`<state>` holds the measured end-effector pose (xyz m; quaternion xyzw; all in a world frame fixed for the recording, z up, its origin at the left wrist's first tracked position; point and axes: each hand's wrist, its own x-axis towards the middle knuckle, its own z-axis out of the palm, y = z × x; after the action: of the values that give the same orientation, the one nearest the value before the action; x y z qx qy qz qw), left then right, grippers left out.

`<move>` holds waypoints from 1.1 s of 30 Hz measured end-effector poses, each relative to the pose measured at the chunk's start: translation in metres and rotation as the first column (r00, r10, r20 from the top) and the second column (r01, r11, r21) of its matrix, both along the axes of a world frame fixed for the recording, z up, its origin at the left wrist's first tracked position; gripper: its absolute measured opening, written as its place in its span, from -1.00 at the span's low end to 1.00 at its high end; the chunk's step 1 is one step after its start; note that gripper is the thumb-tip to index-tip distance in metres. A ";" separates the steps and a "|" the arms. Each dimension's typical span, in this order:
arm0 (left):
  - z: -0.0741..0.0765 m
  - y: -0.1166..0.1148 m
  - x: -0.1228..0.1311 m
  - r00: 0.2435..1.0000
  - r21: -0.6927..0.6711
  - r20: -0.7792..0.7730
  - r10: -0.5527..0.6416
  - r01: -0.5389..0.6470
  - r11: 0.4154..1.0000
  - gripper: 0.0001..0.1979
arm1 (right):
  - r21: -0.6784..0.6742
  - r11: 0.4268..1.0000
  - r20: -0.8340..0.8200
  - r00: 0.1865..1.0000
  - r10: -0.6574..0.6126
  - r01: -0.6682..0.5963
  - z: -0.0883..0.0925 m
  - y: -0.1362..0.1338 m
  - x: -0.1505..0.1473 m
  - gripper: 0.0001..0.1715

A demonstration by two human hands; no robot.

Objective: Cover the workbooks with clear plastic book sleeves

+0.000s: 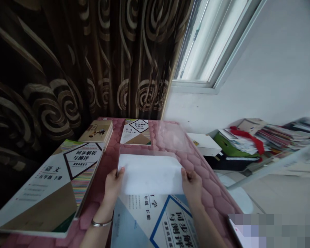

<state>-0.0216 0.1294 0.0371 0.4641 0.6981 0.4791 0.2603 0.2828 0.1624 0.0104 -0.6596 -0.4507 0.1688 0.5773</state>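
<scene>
Both hands grip a white sheet (pixel 151 174) by its side edges, above the upper part of a blue-and-white workbook (pixel 134 220). A strip of clear plastic film (pixel 148 152) shows past the sheet's far edge. My left hand (pixel 113 182), with a silver bangle on the wrist, is closed on the left edge, thumb on top. On the right edge, my right hand (pixel 192 184) is closed in the same way. Whether sheet and workbook are joined cannot be made out. The near end of the workbook runs out of view between my forearms.
On the pink padded tabletop (pixel 217 196) lie a large workbook (pixel 41 193) at left, a tan book stack (pixel 96 131) and a smaller workbook (pixel 136 132) behind. A clear plastic sheet (pixel 173 136) lies at the back right. Beyond are a white box (pixel 206 144) and piled papers (pixel 235 144).
</scene>
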 end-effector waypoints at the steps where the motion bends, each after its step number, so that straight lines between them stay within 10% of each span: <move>1: 0.001 0.000 0.000 1.000 -0.006 0.026 -0.004 0.004 1.000 -0.55 | -0.012 1.000 0.005 1.000 0.007 -0.007 -0.001 0.000 0.000 -0.49; 14: 0.003 0.001 -0.010 0.953 -0.210 -0.291 -0.091 0.029 0.977 -0.67 | -0.215 0.972 0.193 0.972 0.136 -0.093 -0.011 0.004 0.010 -0.65; 33: 0.005 -0.001 0.001 0.999 0.139 0.017 0.037 -0.039 0.989 -0.70 | 0.023 0.999 -0.115 0.992 0.047 -0.045 0.016 -0.007 -0.006 -0.43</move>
<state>-0.0209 0.1283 0.0423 0.4644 0.6695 0.5350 0.2232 0.2770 0.1559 0.0266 -0.6324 -0.4333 0.2153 0.6050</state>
